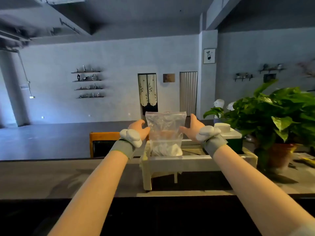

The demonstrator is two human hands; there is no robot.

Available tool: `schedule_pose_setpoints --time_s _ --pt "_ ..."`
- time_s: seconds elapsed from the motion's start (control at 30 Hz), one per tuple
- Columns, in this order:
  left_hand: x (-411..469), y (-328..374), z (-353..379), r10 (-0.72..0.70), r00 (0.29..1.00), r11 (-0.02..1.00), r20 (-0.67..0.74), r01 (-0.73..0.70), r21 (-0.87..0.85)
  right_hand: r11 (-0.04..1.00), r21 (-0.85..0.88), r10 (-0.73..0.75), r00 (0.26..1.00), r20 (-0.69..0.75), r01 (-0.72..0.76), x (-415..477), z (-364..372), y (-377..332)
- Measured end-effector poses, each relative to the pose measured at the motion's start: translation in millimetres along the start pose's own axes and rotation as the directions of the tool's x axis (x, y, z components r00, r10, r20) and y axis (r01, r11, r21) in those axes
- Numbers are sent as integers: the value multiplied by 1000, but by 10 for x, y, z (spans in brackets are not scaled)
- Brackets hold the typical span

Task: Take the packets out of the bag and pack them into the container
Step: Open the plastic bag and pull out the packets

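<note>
Your left hand [139, 129] and right hand [192, 126] each grip a side of the clear bag [165, 125]. It stands upright in the white container [170, 161], with a plant [276, 108] at 3 o'clock.

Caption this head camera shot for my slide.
Left hand and right hand hold a clear bag upright at a white container.

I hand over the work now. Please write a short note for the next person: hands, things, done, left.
Left hand and right hand: each holds one side of the clear bag, upright at the pale container on the counter.
White packets lie in the bottom of the bag.
Done: bag is at the container; no packet seen outside it.
Left: open the bag, take the packets out, pack them into the container.
</note>
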State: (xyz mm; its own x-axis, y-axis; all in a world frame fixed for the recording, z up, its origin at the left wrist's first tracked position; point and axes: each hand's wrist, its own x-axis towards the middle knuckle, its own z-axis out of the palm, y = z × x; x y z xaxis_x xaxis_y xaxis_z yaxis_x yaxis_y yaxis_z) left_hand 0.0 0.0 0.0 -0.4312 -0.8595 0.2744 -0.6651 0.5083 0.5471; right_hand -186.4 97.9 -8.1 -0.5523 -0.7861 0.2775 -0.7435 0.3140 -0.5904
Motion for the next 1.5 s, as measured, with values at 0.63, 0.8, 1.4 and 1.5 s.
schedule_pose_setpoints --time_s 0.63,0.8,1.4,1.5 --pt "196 140 70 -47 965 985 -259 2 -170 977 184 -69 976 -206 108 154 -47 -138" --pt "21 442 -110 -17 916 957 -401 -102 -271 946 278 -61 932 -357 169 -9 -316 -304" --pt "-1524 52 594 -105 949 902 -298 -35 -430 814 573 67 964 -258 97 -1451 264 381" --pt "-1819 -190 857 -154 959 892 -237 32 -451 777 629 123 982 -140 -8 -1702 586 649"
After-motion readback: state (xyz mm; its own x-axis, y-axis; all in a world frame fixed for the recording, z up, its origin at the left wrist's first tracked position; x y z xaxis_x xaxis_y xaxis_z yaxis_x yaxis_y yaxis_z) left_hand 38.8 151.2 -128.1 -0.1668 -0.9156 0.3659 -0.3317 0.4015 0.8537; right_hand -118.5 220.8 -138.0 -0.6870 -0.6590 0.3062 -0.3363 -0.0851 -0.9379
